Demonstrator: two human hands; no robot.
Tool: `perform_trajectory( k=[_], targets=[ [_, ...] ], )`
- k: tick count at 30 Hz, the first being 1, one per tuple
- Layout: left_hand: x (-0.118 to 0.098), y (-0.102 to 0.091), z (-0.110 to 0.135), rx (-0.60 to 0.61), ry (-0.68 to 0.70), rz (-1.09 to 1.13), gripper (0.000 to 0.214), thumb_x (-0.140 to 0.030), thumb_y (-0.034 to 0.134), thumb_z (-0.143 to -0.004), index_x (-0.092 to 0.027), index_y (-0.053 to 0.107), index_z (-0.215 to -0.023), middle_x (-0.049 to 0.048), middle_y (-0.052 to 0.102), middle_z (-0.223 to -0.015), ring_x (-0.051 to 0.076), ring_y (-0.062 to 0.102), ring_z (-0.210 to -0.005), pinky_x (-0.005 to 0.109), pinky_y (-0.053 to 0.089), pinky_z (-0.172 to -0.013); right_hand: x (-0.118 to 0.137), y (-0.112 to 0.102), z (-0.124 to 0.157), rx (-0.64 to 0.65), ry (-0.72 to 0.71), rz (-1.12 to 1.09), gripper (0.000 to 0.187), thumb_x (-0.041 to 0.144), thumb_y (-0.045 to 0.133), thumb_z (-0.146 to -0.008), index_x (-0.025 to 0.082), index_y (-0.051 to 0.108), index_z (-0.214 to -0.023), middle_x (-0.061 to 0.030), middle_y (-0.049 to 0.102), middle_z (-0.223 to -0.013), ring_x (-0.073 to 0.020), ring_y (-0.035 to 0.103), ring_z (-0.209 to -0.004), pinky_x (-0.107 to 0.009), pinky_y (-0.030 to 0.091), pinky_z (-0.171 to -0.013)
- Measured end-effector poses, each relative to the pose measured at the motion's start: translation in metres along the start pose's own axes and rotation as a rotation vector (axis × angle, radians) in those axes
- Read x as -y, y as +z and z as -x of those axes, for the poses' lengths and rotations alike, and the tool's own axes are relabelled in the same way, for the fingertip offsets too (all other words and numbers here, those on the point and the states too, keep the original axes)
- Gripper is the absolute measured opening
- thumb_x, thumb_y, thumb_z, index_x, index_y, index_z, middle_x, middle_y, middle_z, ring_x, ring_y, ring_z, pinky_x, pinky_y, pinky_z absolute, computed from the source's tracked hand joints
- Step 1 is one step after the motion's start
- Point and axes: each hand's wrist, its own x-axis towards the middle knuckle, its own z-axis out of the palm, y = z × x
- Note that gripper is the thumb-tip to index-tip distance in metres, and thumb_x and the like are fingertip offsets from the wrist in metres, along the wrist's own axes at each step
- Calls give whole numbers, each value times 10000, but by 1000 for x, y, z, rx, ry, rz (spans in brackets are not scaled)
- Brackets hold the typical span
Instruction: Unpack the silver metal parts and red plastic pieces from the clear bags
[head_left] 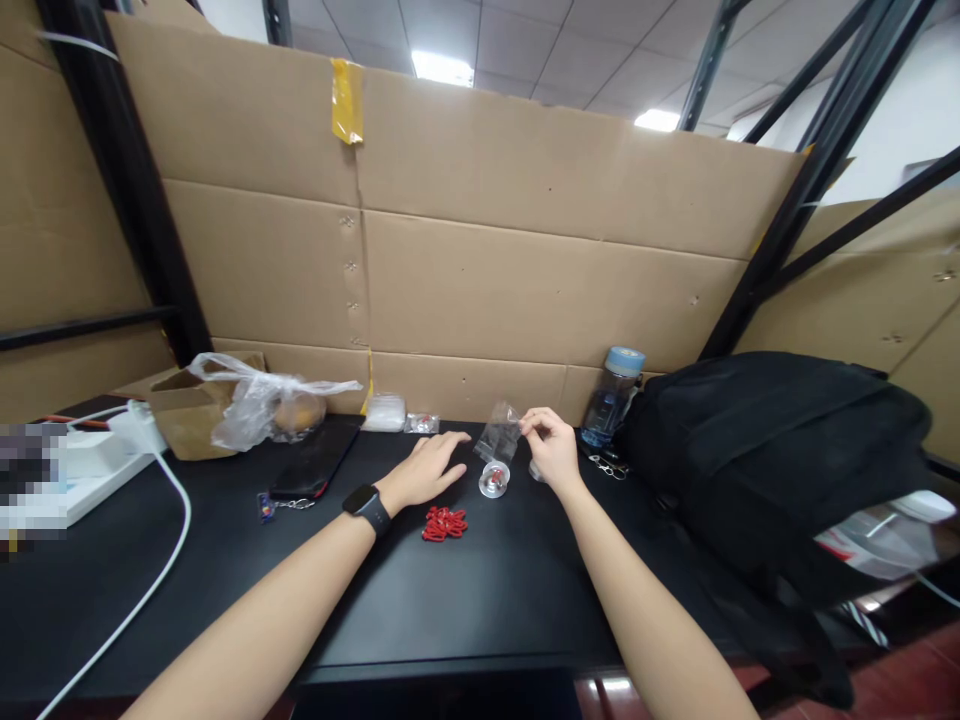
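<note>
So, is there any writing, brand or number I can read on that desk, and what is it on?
Nothing here can be read.
The water bottle: any print is too small.
The watch: its face is dark.
The small clear bag in the right hand: no print shows.
The blurred patch at the left edge: unreadable.

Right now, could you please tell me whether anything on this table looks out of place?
Nothing looks spilled or broken. Only the black bag slumps over the table's right edge, and a white cable trails off the front.
</note>
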Motion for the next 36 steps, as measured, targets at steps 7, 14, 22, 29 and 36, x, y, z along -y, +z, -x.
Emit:
perform_trajectory(
  k=[7,14,22,29,36],
  targets=[
    [-31,-11,-7,-251,71,-263,563,-383,656,-894,-249,477,-1410,103,500,-1475,303,426,-1348,480,344,-1093,2,15,3,-177,316,-415,209,300,809,-711,191,631,-724,-10,630,-831,-145,568,-724,-298,486,-704],
    [-32,-7,-8,-321,101,-352,282,-209,473,-1005,-281,656,-1207,61,667,-1272,248,535,-1235,440,358,-997,14,25,10,-54,421,-554,301,323,843,-672,209,638,-861,-7,607,-921,-135,571,-745,-285,520,-708],
    [-30,-9,-8,-139,102,-292,349,-230,395,-1029,-282,636,-1275,76,671,-1269,256,539,-1220,467,336,-1002,10,26,15,128,383,-342,368,336,803,-692,219,606,-980,-40,645,-967,-187,637,-896,-335,560,-826],
    [-5,-17,-10,-101,5,-340,362,-201,413,-998,-280,665,-1247,75,690,-1244,255,583,-1136,457,333,-962,4,28,15,190,370,-257,286,323,752,-744,201,604,-955,-44,650,-973,-166,649,-845,-293,528,-755],
    [77,-36,29,-172,-521,-485,413,-185,351,-967,-271,683,-1199,75,667,-1309,282,548,-1227,500,297,-975,1,23,13,215,336,-162,245,333,714,-761,193,625,-941,-52,651,-992,-159,633,-820,-261,512,-680]
  ],
)
